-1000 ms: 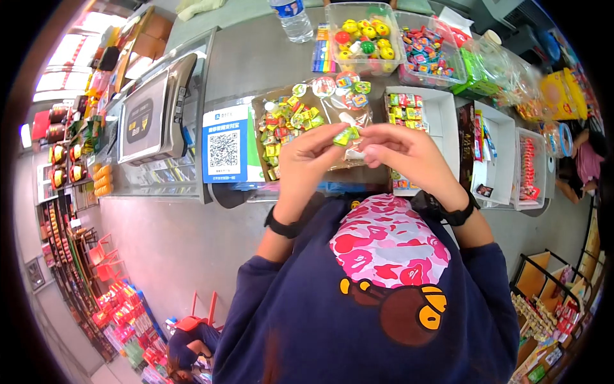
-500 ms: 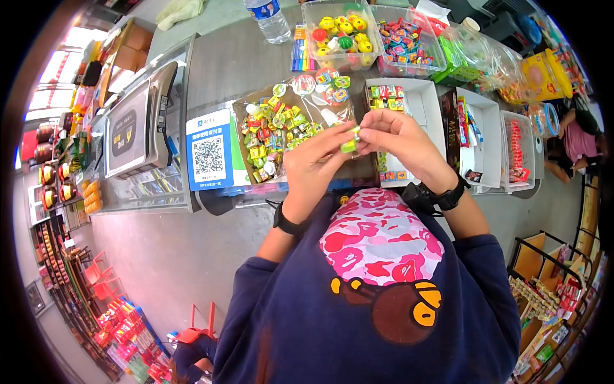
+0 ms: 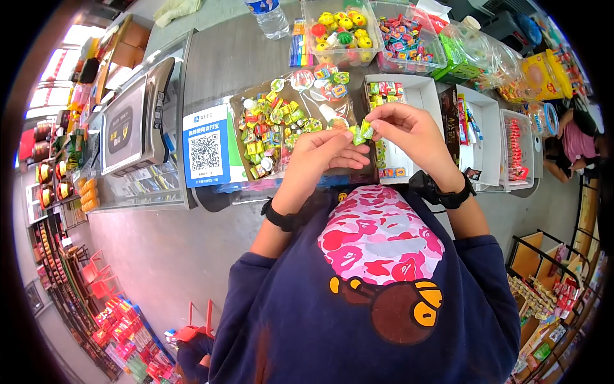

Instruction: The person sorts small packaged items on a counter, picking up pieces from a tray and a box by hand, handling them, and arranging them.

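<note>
I have the green sweet (image 3: pixel 359 133) pinched between the fingertips of the left hand (image 3: pixel 320 157) and right hand (image 3: pixel 412 134), held above the bench (image 3: pixel 224 64), near the white box (image 3: pixel 420 96).

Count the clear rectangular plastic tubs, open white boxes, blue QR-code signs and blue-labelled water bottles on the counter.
Clear rectangular plastic tubs: 3 (yellow-toy tub, wrapped-sweet tub, red-item tub)
Open white boxes: 2 (left box, right box)
Blue QR-code sign: 1
Blue-labelled water bottle: 1
Total: 7
</note>
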`<state>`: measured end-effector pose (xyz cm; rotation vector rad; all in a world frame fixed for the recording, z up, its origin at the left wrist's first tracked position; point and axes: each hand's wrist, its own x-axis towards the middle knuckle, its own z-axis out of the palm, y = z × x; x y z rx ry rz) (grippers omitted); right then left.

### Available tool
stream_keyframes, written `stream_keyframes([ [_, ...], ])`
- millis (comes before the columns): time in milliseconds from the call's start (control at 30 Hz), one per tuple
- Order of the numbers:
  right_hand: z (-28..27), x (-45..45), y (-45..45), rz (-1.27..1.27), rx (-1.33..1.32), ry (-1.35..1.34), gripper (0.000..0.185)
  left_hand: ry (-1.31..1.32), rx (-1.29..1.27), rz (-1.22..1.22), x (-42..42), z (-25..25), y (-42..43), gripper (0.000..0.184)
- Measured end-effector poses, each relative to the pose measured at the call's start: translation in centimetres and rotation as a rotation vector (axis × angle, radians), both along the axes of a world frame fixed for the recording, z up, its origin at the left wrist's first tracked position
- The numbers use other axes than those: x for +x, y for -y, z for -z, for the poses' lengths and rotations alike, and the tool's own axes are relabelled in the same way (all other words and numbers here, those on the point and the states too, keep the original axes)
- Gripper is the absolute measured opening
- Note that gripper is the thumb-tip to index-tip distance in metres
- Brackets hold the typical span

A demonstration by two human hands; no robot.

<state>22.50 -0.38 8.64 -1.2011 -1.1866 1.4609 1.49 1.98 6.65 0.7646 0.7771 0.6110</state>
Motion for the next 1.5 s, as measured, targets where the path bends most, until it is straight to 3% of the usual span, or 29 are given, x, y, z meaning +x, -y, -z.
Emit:
stream_keyframes([
  [333,-1.3,-0.5,0.5,-0.087,0.039,0.17,0.017,0.091,-0.002,0.107,-0.1,0.4,-0.4,0.029],
  [400,-1.3,-0.6,0.7,-0.084,0.046,0.157,0.016,0.262,-0.132,0.146,-0.3,0.9,-0.6,0.026],
  [667,-1.0,-1.3,2.5,-0.051,0.329,0.415,0.012,0.195,-0.214,0.279,-0.5,2.0,-0.8,0.024],
  [800,-1.2,-1.4,3.3,-0.084,0.388,0.453,0.02,0.208,-0.294,0.312,-0.7,2.2,-0.8,0.023],
  [833,-1.2,-1.2,3.5,-0.11,0.349,0.437,0.027,0.18,-0.292,0.312,-0.6,2.2,-0.8,0.022],
  [1067,-0.8,-0.5,3.4,-0.166,0.232,0.464,0.023,0.155,-0.281,0.458,-0.8,2.8,-1.1,0.02],
  [1267,-0.5,-0.4,3.1,-0.196,0.33,0.567,0.022,0.17,-0.279,0.414,-0.2,2.5,-0.8,0.024],
  [1333,0.2,-0.6,3.1,-0.1,0.5,0.589,0.021,0.161,-0.259,0.4,0.2,2.5,-0.6,0.024],
  [1500,0.2,-0.3,3.2,-0.168,0.506,0.594,0.022,0.131,-0.223,0.458,-0.1,3.0,-0.9,0.026],
])
